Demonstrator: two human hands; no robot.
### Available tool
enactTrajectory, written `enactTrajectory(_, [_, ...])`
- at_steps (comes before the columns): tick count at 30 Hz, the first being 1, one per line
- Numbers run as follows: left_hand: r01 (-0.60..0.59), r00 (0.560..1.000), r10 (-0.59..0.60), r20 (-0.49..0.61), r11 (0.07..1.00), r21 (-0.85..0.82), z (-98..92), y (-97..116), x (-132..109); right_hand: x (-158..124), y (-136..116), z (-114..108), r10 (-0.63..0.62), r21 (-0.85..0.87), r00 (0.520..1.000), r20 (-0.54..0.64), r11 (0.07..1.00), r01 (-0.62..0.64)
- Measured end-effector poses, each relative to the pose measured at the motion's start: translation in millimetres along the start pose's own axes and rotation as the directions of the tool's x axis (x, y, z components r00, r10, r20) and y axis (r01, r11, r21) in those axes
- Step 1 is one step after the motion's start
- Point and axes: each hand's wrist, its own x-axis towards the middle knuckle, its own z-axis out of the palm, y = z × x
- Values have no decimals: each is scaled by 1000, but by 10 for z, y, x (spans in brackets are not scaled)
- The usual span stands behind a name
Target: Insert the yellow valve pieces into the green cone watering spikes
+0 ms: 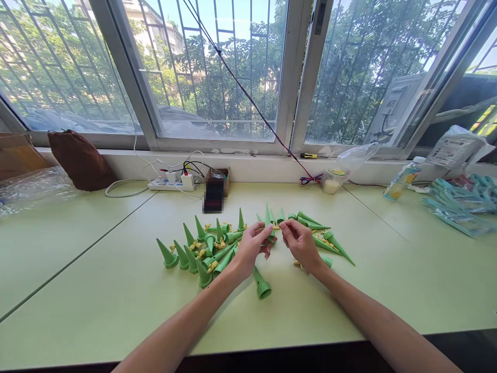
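Observation:
Both hands meet above a scatter of green plastic cones (194,254) on the pale green table (116,290). My left hand (252,248) is closed around a green cone whose wide end (263,287) sticks out below the palm. My right hand (298,242) pinches a small yellow piece (276,227) at the fingertips, right against the left hand's fingers. Several cones stand upright at the left of the pile; others lie flat, with small yellow pieces (212,267) among them. More cones (330,242) lie just beyond my right hand.
A power strip (171,183) with plugs and cables sits at the back by the window. A brown pouch (79,158) stands at far left. A small jar (331,182), a bottle (402,181) and teal packaged items (462,207) lie at the right.

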Motion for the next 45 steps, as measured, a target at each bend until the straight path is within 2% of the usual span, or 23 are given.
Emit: enactTrajectory(45, [17, 1000, -16, -12, 1000, 22, 29, 21, -24, -11, 16, 2, 19, 66, 1000, 24, 998, -21])
